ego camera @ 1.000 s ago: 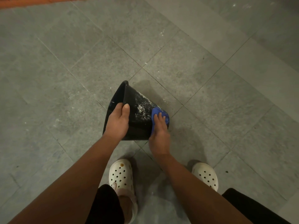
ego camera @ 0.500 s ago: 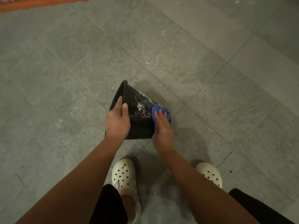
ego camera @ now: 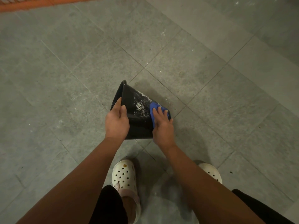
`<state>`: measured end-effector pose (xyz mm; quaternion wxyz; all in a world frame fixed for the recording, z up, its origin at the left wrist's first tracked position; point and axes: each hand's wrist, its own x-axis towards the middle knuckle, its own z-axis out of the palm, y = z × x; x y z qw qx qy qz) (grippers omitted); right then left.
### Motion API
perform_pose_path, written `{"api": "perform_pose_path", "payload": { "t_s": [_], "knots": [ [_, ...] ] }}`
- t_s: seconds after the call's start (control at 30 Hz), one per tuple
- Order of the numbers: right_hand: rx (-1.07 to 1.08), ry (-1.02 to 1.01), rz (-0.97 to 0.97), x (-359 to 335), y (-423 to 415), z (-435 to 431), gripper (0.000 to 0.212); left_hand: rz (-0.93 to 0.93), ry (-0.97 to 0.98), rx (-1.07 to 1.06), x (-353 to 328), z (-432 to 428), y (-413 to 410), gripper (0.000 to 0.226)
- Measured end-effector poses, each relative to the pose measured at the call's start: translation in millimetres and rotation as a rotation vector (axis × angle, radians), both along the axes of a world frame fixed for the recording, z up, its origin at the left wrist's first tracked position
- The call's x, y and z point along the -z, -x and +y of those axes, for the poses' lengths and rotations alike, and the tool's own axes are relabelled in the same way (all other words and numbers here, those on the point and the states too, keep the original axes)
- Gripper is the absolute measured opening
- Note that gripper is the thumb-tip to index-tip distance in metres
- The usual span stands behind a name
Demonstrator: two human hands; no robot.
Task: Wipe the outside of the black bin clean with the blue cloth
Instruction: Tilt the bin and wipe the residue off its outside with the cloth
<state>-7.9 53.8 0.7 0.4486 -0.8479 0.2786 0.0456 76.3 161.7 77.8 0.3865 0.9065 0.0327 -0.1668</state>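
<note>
The grey tile floor (ego camera: pixel 64 65) fills the view, with an orange strip (ego camera: pixel 24 4) along its top-left edge. Your left grip (ego camera: pixel 116 122) holds the bin (ego camera: pixel 139 126) at its rim. The index finger runs along the rim, the thumb lies on the outer wall, and the other fingers are hidden. The bin is tipped over on the floor, mouth facing left and base to the right, so its wall spans the gap between your two grips. White smears (ego camera: pixel 140 105) mark the upper wall, just left of the cloth (ego camera: pixel 154 109). The cloth lies on the wall near the base, under your right grip (ego camera: pixel 162 128), whose fingers are spread flat on it, pressing rather than pinching. Nearer you, the left clog (ego camera: pixel 124 173) stands below the bin and the right clog (ego camera: pixel 212 172) well to the right.
</note>
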Motion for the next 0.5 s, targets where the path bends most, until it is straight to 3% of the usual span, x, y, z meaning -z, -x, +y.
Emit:
{"api": "perform_pose_path", "payload": {
  "t_s": [0.2,0.37,0.5],
  "knots": [
    [0.173,-0.044,0.012,-7,14,21,0.055,-0.082,-0.096,0.1,2,-5,6,0.042],
    [0.107,-0.03,-0.123,-10,0,15,0.057,-0.072,-0.078,0.142,1,-8,10,0.043],
    [0.16,-0.051,0.023,7,7,-11,0.056,-0.06,-0.064,0.119,1,-8,8,0.043]
  ]
}}
